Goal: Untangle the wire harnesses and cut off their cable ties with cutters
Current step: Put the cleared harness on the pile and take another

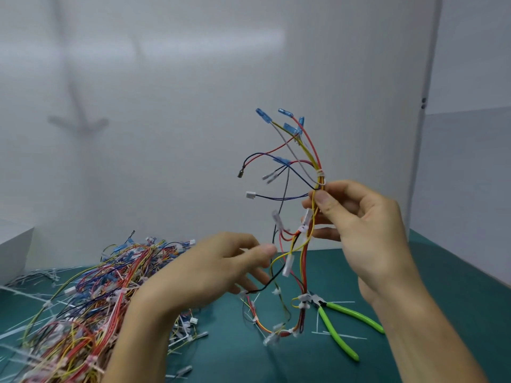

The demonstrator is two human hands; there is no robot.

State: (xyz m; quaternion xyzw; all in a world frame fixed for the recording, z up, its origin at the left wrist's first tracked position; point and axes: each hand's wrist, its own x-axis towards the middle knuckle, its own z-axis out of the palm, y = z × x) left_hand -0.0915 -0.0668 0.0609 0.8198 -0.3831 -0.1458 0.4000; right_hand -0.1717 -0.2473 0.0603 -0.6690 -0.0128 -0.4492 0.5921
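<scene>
Above the counter (pixel 235 355), the right hand (pixel 370 230) pinches a raised wire harness (pixel 315 158) below its cable tie (pixel 320 174), the left hand (pixel 221 269) spread beside dangling strands: untangling, I'd judge, with the idle cutters (pixel 354 314) needed next.

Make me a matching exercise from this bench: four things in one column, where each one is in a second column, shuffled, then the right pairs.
1 green-handled cutters
2 tangled heap of multicoloured wire harnesses
3 single multicoloured harness
4 white cable tie

A pinched in the right hand, raised
B lying on the green mat, right side
C piled on the mat, left side
D wrapped round the raised harness's wires

Pairs: 1-B, 2-C, 3-A, 4-D.
</scene>
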